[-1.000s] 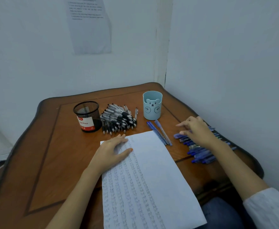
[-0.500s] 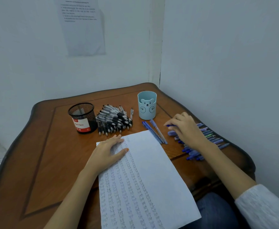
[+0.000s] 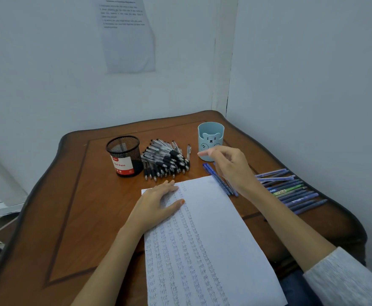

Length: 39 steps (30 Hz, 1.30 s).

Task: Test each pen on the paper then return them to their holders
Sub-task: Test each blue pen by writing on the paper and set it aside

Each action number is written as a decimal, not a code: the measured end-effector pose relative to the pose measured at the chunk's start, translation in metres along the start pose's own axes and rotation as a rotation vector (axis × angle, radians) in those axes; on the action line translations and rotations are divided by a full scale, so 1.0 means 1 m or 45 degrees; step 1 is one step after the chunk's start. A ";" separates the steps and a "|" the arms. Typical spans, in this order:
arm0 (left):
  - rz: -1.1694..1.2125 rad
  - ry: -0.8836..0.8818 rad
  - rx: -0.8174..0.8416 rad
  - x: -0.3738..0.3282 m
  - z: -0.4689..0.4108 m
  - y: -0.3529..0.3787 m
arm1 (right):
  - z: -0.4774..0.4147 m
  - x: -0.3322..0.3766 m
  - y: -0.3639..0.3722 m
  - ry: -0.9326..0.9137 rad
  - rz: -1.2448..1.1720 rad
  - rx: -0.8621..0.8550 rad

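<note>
The paper (image 3: 213, 208), covered with rows of handwritten test words, is laid on the wooden counter (image 3: 74, 217). Its upper left corner is pressed down by the left hand (image 3: 156, 206), fingers straight and flat. The right hand (image 3: 229, 166) is held raised in front of the blue bear cup (image 3: 210, 133), fingers loosely curled; whether a pen is pinched cannot be told. A heap of black pens (image 3: 165, 160) is seen beside the black mesh holder (image 3: 124, 155). Two blue pens (image 3: 218, 180) are laid just beside the paper's right edge, and a row of blue pens (image 3: 291, 191) is spread at the counter's right side.
</note>
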<state>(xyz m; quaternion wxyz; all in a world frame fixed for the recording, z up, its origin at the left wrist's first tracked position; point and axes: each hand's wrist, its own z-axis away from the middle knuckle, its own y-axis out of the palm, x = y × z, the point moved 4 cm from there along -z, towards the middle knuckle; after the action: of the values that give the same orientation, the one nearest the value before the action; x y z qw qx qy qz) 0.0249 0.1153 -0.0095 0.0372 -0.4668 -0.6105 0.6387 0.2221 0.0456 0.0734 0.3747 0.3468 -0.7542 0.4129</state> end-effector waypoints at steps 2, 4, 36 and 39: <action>-0.001 0.003 -0.002 0.001 0.000 0.000 | -0.001 0.007 0.006 0.019 -0.152 0.017; 0.000 0.018 -0.014 0.001 0.000 0.000 | -0.002 0.013 0.011 0.068 -0.352 0.085; -0.046 0.053 -0.020 0.003 -0.005 -0.001 | -0.017 -0.065 0.073 0.278 -0.145 -0.082; -0.050 0.051 -0.007 0.002 -0.006 -0.001 | -0.019 -0.069 0.074 0.265 -0.140 -0.094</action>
<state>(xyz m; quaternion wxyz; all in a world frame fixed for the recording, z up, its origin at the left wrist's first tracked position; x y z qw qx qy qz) 0.0265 0.1213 -0.0086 0.0607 -0.4674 -0.6206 0.6267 0.1985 0.1078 -0.0051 0.4855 0.3288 -0.7058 0.3974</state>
